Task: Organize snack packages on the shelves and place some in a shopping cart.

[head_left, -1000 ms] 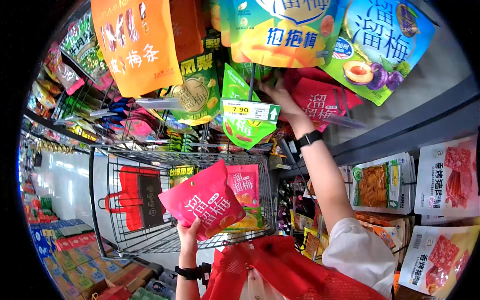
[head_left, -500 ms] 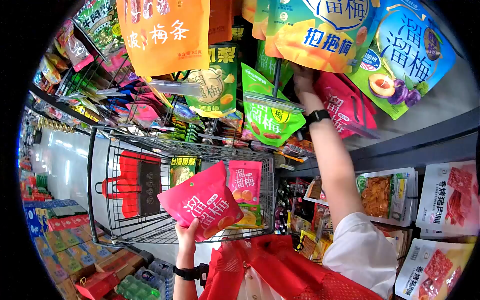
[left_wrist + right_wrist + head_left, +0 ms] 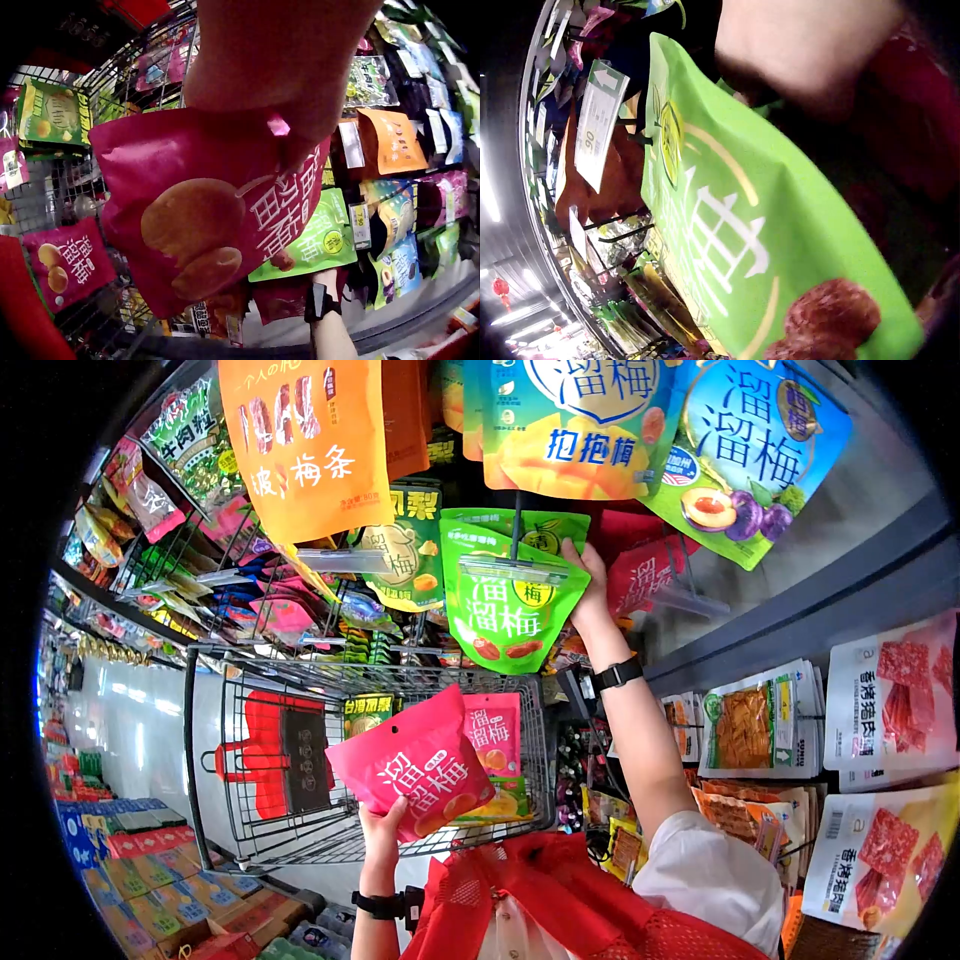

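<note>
Though top-up, pink bag (image 3: 412, 762) aslant

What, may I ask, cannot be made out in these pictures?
- Left hand, head view: most fingers, hidden behind the pink bag.
- Orange bag, head view: its top, cut off by the picture's edge.
- Nearest price tag, right wrist view: fine print, too blurred.

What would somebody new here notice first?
Probably the big pink bag in the left hand, just below the middle of the head view. Next comes the bright green bag above it, with the right hand at its edge. A large orange bag hangs at upper left.
</note>
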Motion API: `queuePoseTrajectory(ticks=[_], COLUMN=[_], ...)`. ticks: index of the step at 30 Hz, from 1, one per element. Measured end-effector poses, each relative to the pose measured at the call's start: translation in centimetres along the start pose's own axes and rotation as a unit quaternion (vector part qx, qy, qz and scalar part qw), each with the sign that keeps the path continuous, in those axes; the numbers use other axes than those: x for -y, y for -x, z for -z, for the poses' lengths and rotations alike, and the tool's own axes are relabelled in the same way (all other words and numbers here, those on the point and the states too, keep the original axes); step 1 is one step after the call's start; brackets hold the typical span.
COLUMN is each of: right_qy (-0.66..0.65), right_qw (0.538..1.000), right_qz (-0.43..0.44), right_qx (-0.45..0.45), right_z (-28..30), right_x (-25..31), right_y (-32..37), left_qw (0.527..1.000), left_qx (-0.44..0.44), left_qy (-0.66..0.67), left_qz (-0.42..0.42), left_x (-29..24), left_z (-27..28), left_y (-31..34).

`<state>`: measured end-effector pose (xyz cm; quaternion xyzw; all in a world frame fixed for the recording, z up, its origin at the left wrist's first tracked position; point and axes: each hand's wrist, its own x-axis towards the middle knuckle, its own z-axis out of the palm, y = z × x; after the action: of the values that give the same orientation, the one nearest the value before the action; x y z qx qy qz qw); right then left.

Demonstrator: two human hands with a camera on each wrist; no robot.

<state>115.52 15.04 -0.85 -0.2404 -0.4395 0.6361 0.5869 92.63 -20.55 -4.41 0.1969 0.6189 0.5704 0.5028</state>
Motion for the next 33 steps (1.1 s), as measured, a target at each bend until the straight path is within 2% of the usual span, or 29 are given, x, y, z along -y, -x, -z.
queuePoseTrajectory(ticks=[2,5,6,10,12,14,16,18,19,20,21,22,24,25,26,28,30,32,33], right_qy=[0.025,0.004,-0.010,0.129,0.108,0.124,0.102,0.059,0.125,0.190,0.160,0.157,0.075,0.070,0.063,0.088,0.113,0.190,0.192], right_qw=[0.999,0.994,0.997,0.991,0.984,0.992,0.988,0.986,0.985,0.978,0.984,0.976,0.980,0.969,0.964,0.952,0.948,0.932,0.933], right_qz=[-0.009,-0.075,-0.076,0.010,0.043,0.027,-0.037,-0.110,-0.094,-0.079,-0.061,-0.114,-0.023,0.026,0.010,0.037,0.035,0.050,0.065], right_qx=[-0.019,-0.077,-0.030,-0.023,-0.134,0.011,0.108,0.110,0.075,0.039,-0.058,-0.100,-0.180,-0.234,-0.259,-0.290,-0.297,-0.305,-0.299], right_z=[0.2,-0.6,0.0,1.0,-3.0,-3.6,-3.8,-4.7,-4.7,-4.7,-5.0,-4.1,-2.5,-2.2,-1.3,-0.3,1.7,3.7,4.4], right_x=[0.1,1.0,0.6,-0.6,0.5,3.1,3.1,2.8,3.0,3.2,3.4,4.5,5.3,6.0,7.0,8.7,9.0,8.7,8.6], right_y=[0.0,1.0,1.3,5.1,9.2,13.3,17.2,21.4,22.9,24.0,24.7,24.8,24.8,24.6,24.8,24.6,24.7,24.5,24.3], left_qw=[1.000,1.000,0.999,0.999,0.996,0.992,0.988,0.979,0.958,0.948,0.934,0.917,0.881,0.870,0.852,0.838,0.836,0.763,0.767], left_qx=[0.008,0.023,0.029,0.043,0.090,0.119,0.148,0.200,0.241,0.271,0.302,0.332,0.347,0.348,0.346,0.355,0.383,0.292,0.287], left_qy=[-0.005,-0.012,-0.014,0.000,-0.009,-0.010,-0.011,-0.045,-0.152,-0.159,-0.182,-0.205,-0.277,-0.246,-0.211,-0.149,-0.138,-0.237,-0.241], left_qz=[-0.003,-0.005,-0.003,-0.029,-0.026,-0.029,-0.031,-0.021,-0.018,-0.047,-0.062,-0.078,-0.165,-0.249,-0.330,-0.386,-0.369,-0.526,-0.521], left_x=[0.0,-0.3,-0.4,-2.1,-2.7,-3.2,-4.0,-5.6,-7.1,-7.3,-6.8,-6.6,-7.4,-8.5,-9.6,-10.8,-13.0,-13.1,-12.8], left_z=[0.0,0.3,0.3,-0.2,-0.1,-0.7,-2.1,-4.7,-6.0,-7.8,-9.0,-10.4,-14.1,-16.4,-18.7,-22.8,-26.7,-30.6,-32.4], left_y=[0.0,-0.2,-0.2,-0.5,-1.0,-1.8,-2.3,-2.5,-2.3,-2.3,-3.0,-3.6,-3.9,-3.7,-3.8,-5.1,-5.1,-7.2,-8.6])
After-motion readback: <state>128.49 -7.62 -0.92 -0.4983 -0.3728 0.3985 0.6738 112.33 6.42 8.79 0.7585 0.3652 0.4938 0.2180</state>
